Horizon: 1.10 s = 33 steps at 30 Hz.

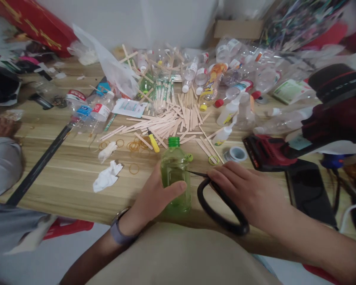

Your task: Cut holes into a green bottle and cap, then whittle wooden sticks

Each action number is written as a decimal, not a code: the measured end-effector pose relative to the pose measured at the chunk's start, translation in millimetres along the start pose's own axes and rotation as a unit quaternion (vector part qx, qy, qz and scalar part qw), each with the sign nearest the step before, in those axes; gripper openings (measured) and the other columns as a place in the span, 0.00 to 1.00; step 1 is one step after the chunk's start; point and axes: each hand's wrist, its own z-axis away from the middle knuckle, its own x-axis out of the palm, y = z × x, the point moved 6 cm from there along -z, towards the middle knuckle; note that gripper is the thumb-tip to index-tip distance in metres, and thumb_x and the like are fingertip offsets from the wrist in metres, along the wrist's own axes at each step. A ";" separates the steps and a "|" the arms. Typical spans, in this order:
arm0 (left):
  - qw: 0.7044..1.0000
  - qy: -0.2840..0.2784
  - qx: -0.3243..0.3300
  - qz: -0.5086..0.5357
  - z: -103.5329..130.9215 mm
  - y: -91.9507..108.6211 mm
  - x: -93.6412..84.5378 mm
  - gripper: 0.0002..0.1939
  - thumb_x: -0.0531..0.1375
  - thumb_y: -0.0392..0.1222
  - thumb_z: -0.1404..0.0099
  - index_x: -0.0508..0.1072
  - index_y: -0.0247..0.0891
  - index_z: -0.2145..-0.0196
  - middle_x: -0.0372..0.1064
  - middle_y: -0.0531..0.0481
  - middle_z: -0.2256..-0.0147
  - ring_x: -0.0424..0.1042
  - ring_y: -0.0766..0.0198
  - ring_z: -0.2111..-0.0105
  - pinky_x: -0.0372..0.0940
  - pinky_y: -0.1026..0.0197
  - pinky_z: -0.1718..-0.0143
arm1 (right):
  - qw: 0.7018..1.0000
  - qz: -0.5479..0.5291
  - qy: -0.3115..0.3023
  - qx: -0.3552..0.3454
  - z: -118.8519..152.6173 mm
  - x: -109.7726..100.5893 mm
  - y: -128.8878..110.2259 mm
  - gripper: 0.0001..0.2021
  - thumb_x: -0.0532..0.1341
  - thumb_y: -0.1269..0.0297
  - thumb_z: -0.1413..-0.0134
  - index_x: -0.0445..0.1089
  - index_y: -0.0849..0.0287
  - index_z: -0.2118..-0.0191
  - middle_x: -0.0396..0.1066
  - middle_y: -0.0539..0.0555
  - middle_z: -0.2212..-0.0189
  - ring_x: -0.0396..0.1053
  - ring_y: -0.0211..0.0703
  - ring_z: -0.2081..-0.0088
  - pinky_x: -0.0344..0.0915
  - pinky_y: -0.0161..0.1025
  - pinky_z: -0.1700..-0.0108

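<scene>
A green plastic bottle (pixel 175 166) without a cap stands upright at the front of the table. My left hand (pixel 157 194) is wrapped round its left side, the thumb lying across the front. In my right hand (pixel 246 186) is a pair of black-handled scissors (pixel 209 211), gripped near the blades, with one large handle loop hanging below. The dark pointed tip reaches left to the bottle's right side; whether it has pierced the plastic I cannot tell. Just behind the bottle lie a yellow-handled screwdriver (pixel 153 142) and a pile of wooden sticks (pixel 166 122).
Many clear bottles (pixel 265 79) crowd the back right. At right are a red and black power tool (pixel 269 152), a black phone (pixel 311 190) and a tape roll (pixel 235 154). Crumpled tissue (pixel 107 176) and rubber bands (pixel 138 144) lie left. Another person's sleeve (pixel 2 166) shows at far left.
</scene>
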 end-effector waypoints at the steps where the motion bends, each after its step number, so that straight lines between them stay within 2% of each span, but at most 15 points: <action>1: 1.000 0.010 0.005 -0.016 0.4 0.1 -1.1 0.25 0.61 0.45 0.40 0.62 0.40 0.46 0.66 0.43 0.46 0.63 0.50 0.44 0.56 0.46 0.42 | 0.999 -0.035 -0.006 0.018 -0.9 1.8 3.7 0.17 0.45 0.71 0.33 0.68 0.62 0.68 0.69 0.55 0.75 0.66 0.43 0.72 0.57 0.36 0.74; 3: 0.998 0.028 0.020 -0.049 1.3 0.5 -2.8 0.26 0.62 0.44 0.41 0.61 0.40 0.46 0.66 0.44 0.47 0.63 0.50 0.45 0.57 0.47 0.43 | 0.981 -0.158 -0.054 0.095 -1.2 11.8 13.8 0.19 0.48 0.65 0.32 0.65 0.61 0.74 0.64 0.51 0.81 0.62 0.38 0.78 0.54 0.34 0.77; 5: 0.997 0.030 0.031 -0.064 1.9 0.2 -2.4 0.26 0.63 0.45 0.41 0.61 0.41 0.46 0.66 0.44 0.47 0.63 0.50 0.44 0.58 0.47 0.43 | 0.954 -0.242 -0.098 0.148 0.7 20.4 18.9 0.20 0.50 0.63 0.33 0.62 0.60 0.78 0.62 0.49 0.83 0.58 0.34 0.82 0.52 0.33 0.79; 7: 0.999 0.014 0.015 -0.046 1.9 -2.6 -0.4 0.26 0.62 0.47 0.40 0.61 0.41 0.46 0.66 0.43 0.47 0.63 0.50 0.44 0.58 0.46 0.43 | 0.966 -0.214 -0.087 0.118 0.2 17.0 17.5 0.17 0.50 0.66 0.34 0.64 0.61 0.75 0.65 0.51 0.79 0.62 0.36 0.78 0.55 0.33 0.76; 9: 1.000 -0.004 -0.007 -0.014 1.7 -5.0 1.9 0.25 0.61 0.48 0.39 0.62 0.41 0.46 0.66 0.43 0.47 0.63 0.49 0.45 0.57 0.45 0.42 | 0.994 -0.099 -0.040 0.018 -1.3 6.7 9.4 0.15 0.47 0.71 0.35 0.67 0.62 0.69 0.69 0.55 0.74 0.66 0.42 0.71 0.58 0.36 0.73; 11: 1.000 -0.006 -0.011 -0.009 1.2 -4.5 2.5 0.24 0.60 0.47 0.38 0.62 0.41 0.47 0.66 0.43 0.47 0.63 0.50 0.44 0.56 0.45 0.41 | 0.998 -0.035 -0.017 -0.051 -1.6 2.1 3.2 0.15 0.45 0.75 0.36 0.68 0.64 0.67 0.70 0.57 0.72 0.67 0.44 0.69 0.58 0.37 0.72; 12: 1.000 0.001 -0.004 -0.019 0.8 -3.2 2.0 0.24 0.61 0.47 0.39 0.63 0.41 0.47 0.67 0.43 0.47 0.63 0.49 0.44 0.56 0.45 0.42 | 0.998 -0.044 -0.016 -0.042 -2.5 1.9 4.6 0.15 0.46 0.75 0.35 0.67 0.63 0.68 0.69 0.56 0.74 0.66 0.43 0.72 0.57 0.36 0.74; 16: 0.998 0.030 0.008 -0.054 0.5 -2.1 -0.1 0.26 0.63 0.46 0.42 0.62 0.40 0.48 0.67 0.43 0.49 0.65 0.49 0.46 0.60 0.45 0.45 | 0.981 -0.173 -0.050 0.071 -3.8 9.5 16.4 0.17 0.52 0.69 0.34 0.61 0.61 0.77 0.60 0.47 0.84 0.56 0.32 0.84 0.51 0.32 0.81; 17: 0.998 0.027 0.001 -0.047 0.7 -3.8 0.2 0.25 0.63 0.46 0.41 0.62 0.40 0.48 0.67 0.43 0.49 0.65 0.49 0.46 0.59 0.45 0.44 | 0.984 -0.159 -0.049 0.064 -3.5 9.4 15.3 0.17 0.51 0.70 0.34 0.62 0.61 0.77 0.62 0.48 0.83 0.57 0.33 0.83 0.51 0.33 0.80; 21: 1.000 -0.003 -0.027 -0.009 1.5 -9.8 3.4 0.22 0.60 0.46 0.38 0.63 0.42 0.47 0.68 0.44 0.48 0.65 0.50 0.46 0.59 0.44 0.44 | 0.999 -0.003 -0.010 -0.052 -1.8 3.6 2.5 0.18 0.43 0.76 0.36 0.68 0.64 0.68 0.70 0.57 0.73 0.67 0.45 0.70 0.54 0.37 0.75; 23: 1.000 0.003 -0.014 -0.019 1.2 -8.3 2.3 0.24 0.61 0.47 0.38 0.62 0.41 0.46 0.67 0.44 0.48 0.65 0.50 0.46 0.58 0.44 0.43 | 0.998 -0.060 -0.032 -0.004 -2.4 7.6 8.3 0.17 0.45 0.73 0.34 0.67 0.63 0.70 0.69 0.55 0.75 0.66 0.42 0.73 0.54 0.36 0.76; 26: 0.999 0.013 0.010 -0.042 0.7 -5.5 1.1 0.27 0.62 0.48 0.40 0.61 0.40 0.46 0.66 0.43 0.47 0.64 0.50 0.45 0.57 0.45 0.42 | 0.966 -0.208 -0.107 0.113 0.0 21.6 20.4 0.18 0.50 0.66 0.34 0.63 0.61 0.76 0.64 0.50 0.81 0.59 0.34 0.81 0.52 0.32 0.79; 27: 0.999 0.011 0.009 -0.041 0.7 -6.1 1.5 0.26 0.62 0.47 0.39 0.61 0.40 0.46 0.66 0.44 0.47 0.63 0.50 0.45 0.57 0.45 0.42 | 0.966 -0.206 -0.113 0.111 0.5 22.5 20.6 0.18 0.50 0.66 0.34 0.63 0.61 0.76 0.64 0.50 0.81 0.60 0.35 0.81 0.52 0.32 0.79; 31: 1.000 0.001 -0.025 -0.011 1.2 -11.8 3.3 0.23 0.61 0.45 0.38 0.63 0.42 0.46 0.67 0.45 0.47 0.63 0.51 0.45 0.56 0.45 0.42 | 0.995 -0.083 -0.061 0.009 0.4 14.6 12.4 0.17 0.45 0.73 0.36 0.70 0.63 0.68 0.70 0.58 0.73 0.67 0.46 0.69 0.54 0.37 0.74; 33: 1.000 -0.001 -0.024 -0.011 1.1 -10.7 3.1 0.23 0.61 0.46 0.38 0.63 0.42 0.46 0.67 0.45 0.47 0.63 0.51 0.45 0.57 0.46 0.42 | 0.991 -0.108 -0.076 0.038 0.7 18.6 14.9 0.18 0.45 0.70 0.34 0.69 0.63 0.69 0.69 0.57 0.74 0.67 0.44 0.71 0.54 0.36 0.75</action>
